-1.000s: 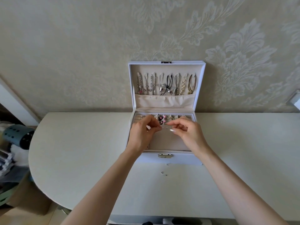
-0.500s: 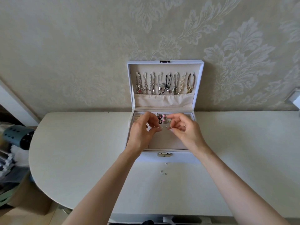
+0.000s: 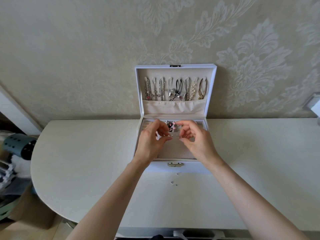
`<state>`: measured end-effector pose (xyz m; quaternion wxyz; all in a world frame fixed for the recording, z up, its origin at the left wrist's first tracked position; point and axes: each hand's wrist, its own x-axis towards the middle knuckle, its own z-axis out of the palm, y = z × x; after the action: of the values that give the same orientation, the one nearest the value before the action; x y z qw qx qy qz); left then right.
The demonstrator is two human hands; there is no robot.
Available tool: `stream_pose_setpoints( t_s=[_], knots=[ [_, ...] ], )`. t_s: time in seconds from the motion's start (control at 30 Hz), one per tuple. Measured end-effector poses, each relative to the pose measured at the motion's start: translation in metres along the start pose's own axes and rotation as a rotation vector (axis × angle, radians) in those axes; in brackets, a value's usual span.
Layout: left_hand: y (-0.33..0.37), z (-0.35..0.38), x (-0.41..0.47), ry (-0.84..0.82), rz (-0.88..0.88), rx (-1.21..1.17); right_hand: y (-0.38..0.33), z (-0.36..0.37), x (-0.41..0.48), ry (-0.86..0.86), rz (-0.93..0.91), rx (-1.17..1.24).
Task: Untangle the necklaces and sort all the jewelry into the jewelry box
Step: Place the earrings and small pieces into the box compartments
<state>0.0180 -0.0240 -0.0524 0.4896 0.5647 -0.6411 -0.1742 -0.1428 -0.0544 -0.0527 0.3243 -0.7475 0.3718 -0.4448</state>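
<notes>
A white jewelry box (image 3: 190, 168) stands open against the wall on the white table (image 3: 86, 161). Several necklaces (image 3: 174, 90) hang in a row on hooks inside its raised lid, their ends tucked into a cream pocket. Small earrings (image 3: 174, 135) and pink pieces (image 3: 171, 126) lie in the box's back compartments. My left hand (image 3: 152, 141) and my right hand (image 3: 195, 141) hover over the box tray, each with thumb and forefinger pinched together. What they pinch is too small to make out. A few tiny pieces (image 3: 173, 183) lie on the table in front of the box.
A patterned wall rises right behind the box. Off the table's rounded left edge stands a teal cylinder (image 3: 19, 145) among clutter. A white object (image 3: 316, 108) sits at the far right edge.
Both hands have drawn slightly apart and lowered over the tray, and the right fingers have curled in.
</notes>
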Motion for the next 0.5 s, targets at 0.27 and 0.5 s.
stream_pose_setpoints(
  t_s=[0.27,0.5],
  knots=[
    [0.0,0.0,0.0,-0.016,-0.009,0.006,0.004,0.004,-0.003,0.011,-0.125,-0.171],
    [-0.002,0.001,0.001,0.002,-0.016,0.025,0.01,0.006,-0.005,0.02,-0.178,-0.269]
  ],
)
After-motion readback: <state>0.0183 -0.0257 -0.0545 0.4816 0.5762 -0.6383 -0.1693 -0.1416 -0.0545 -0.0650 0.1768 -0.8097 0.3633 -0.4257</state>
